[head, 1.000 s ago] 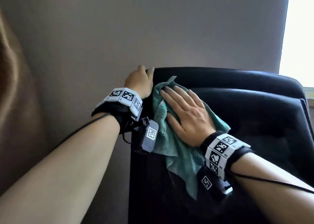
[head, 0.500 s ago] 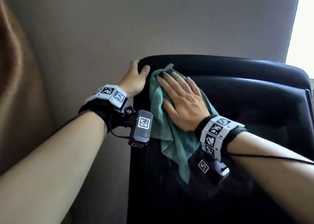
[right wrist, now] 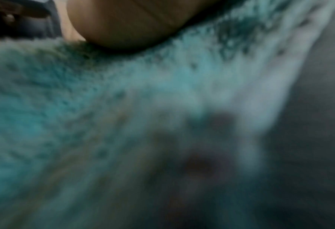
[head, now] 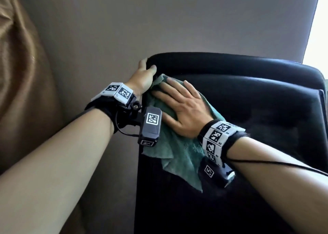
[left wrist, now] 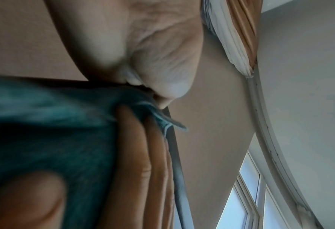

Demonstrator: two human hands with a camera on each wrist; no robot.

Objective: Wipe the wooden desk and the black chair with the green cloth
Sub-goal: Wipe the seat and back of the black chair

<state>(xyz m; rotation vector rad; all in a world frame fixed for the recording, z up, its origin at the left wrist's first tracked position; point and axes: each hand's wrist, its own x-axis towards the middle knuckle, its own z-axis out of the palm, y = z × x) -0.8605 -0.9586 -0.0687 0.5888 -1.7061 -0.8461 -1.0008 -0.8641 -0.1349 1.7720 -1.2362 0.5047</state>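
The black chair (head: 257, 109) fills the right half of the head view, its backrest facing me. My left hand (head: 144, 73) grips the backrest's top left corner, thumb on the front and fingers hidden behind. The green cloth (head: 179, 155) lies against the backrest front, with its lower part hanging loose. My right hand (head: 182, 109) presses flat on it with straight, spread fingers pointing up-left. In the left wrist view my palm (left wrist: 143, 46) sits above the cloth (left wrist: 45, 124). The right wrist view is blurred cloth (right wrist: 103, 100). No desk is in view.
A brown curtain (head: 17, 91) hangs at the far left, close to my left forearm. A plain grey wall (head: 177, 20) stands behind the chair. A bright window (head: 319, 29) shows at the right edge. The left wrist view shows window panes (left wrist: 246, 201).
My right hand has slid the cloth a little down and left toward my left hand, its fingers turning more leftward. My left hand keeps its grip on the chair corner.
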